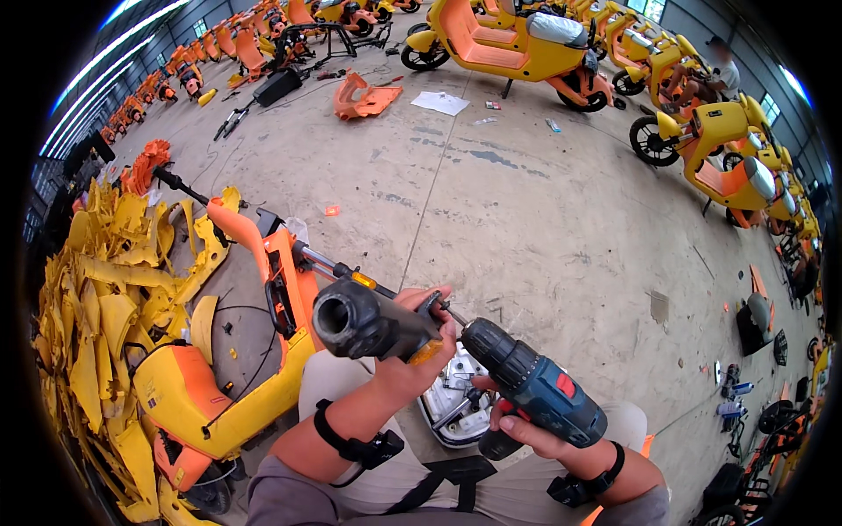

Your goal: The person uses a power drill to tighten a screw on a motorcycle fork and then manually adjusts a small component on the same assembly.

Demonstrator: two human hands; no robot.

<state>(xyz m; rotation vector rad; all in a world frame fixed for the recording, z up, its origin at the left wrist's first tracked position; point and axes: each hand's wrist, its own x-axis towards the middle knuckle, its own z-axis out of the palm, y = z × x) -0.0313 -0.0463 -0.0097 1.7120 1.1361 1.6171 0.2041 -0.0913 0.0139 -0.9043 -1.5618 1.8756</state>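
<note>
My right hand (526, 430) is wrapped round the handle of a dark blue and black cordless drill (535, 377). Its thin bit points up and left, its tip close to a small black part (430, 303) at the fingers of my left hand (412, 351). That hand is closed round the handlebar (377, 320), whose hollow black grip end faces me. An orange reflector or lamp sits under the grip. The bar belongs to an orange and yellow scooter (294, 351) at my left. Whether the bit touches the black part, I cannot tell.
A white tray (430, 412) with small metal parts sits between my knees. Yellow body panels (105, 307) are heaped at the left. Yellow scooters (517, 44) stand ahead and to the right, where a person (715, 79) sits. An orange panel (364, 96) lies on the floor.
</note>
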